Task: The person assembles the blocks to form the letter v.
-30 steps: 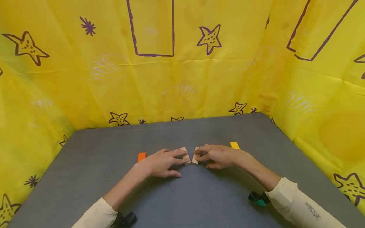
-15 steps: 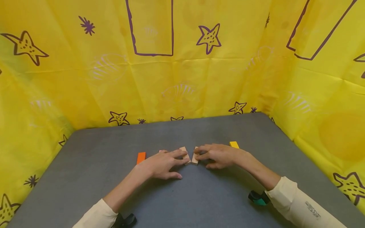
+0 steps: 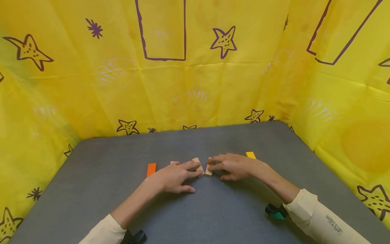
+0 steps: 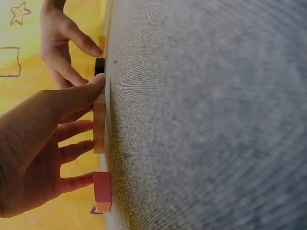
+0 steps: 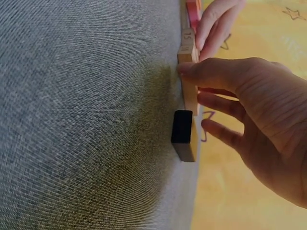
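Two bare wooden blocks lie on the grey table in the head view, near ends almost meeting and far ends apart. My left hand [image 3: 175,176] lies over the left wooden block [image 3: 198,166], fingertips touching it and thumb held apart. The right wooden block [image 3: 208,167] has the fingertips of my right hand [image 3: 234,166] on it, the fingers lightly bent and the thumb away. Beside the left hand's little finger is a pink block [image 4: 102,191]. A black-ended block [image 5: 183,129] stands near the right hand; in the head view that hand hides it.
An orange block [image 3: 151,169] lies left of the left hand, and a yellow block [image 3: 251,155] lies beyond the right wrist. Yellow patterned cloth [image 3: 195,84] hangs around the back and sides of the grey table [image 3: 195,217].
My left hand has shifted slightly toward the near side, uncovering the end of the pink block. The right hand and both wooden blocks stay nearly in place.
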`<move>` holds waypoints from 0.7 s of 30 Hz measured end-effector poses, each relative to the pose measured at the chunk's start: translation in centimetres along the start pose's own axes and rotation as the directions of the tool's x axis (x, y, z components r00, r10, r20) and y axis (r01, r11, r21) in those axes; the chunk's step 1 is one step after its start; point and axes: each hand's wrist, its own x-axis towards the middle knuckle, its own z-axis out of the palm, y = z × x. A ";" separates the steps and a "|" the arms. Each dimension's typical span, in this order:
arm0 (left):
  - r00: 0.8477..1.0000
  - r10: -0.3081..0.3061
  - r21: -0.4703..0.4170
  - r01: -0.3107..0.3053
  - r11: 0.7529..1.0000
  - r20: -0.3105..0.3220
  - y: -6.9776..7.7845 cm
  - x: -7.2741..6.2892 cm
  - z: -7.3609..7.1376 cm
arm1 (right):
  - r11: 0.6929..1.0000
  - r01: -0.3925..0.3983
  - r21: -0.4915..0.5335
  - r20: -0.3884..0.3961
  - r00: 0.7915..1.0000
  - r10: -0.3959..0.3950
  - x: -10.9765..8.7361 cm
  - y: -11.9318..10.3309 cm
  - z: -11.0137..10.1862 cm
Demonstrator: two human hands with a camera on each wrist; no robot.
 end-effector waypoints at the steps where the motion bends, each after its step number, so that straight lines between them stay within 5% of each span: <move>1: 1.000 0.001 0.001 -0.001 1.000 -0.002 0.0 0.0 0.0 | 1.000 0.004 -0.002 -0.002 1.000 -0.004 0.1 0.0 0.0; 21: 1.000 0.006 -0.045 -0.006 0.999 0.008 0.0 -0.3 -0.2 | 1.000 -0.005 0.020 -0.019 1.000 0.006 0.1 -0.1 -0.1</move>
